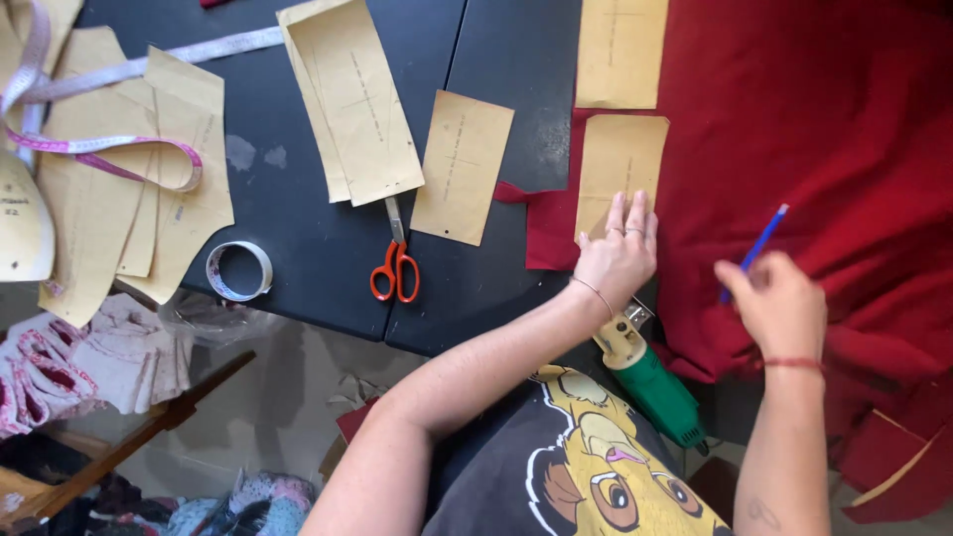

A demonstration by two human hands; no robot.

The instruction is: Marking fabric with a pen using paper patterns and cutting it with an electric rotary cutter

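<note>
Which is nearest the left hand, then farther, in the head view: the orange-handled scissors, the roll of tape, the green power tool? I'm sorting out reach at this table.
From the left hand, which presses a paper pattern piece:
1. Green power tool, just below the wrist, at the table edge.
2. Orange-handled scissors, to the left on the dark table.
3. Roll of tape, farther left still.

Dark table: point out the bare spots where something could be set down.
Bare dark table lies between the tape roll and the scissors, and again between the small pattern card and the red fabric. The left end, under paper patterns and measuring tape, is crowded.
</note>
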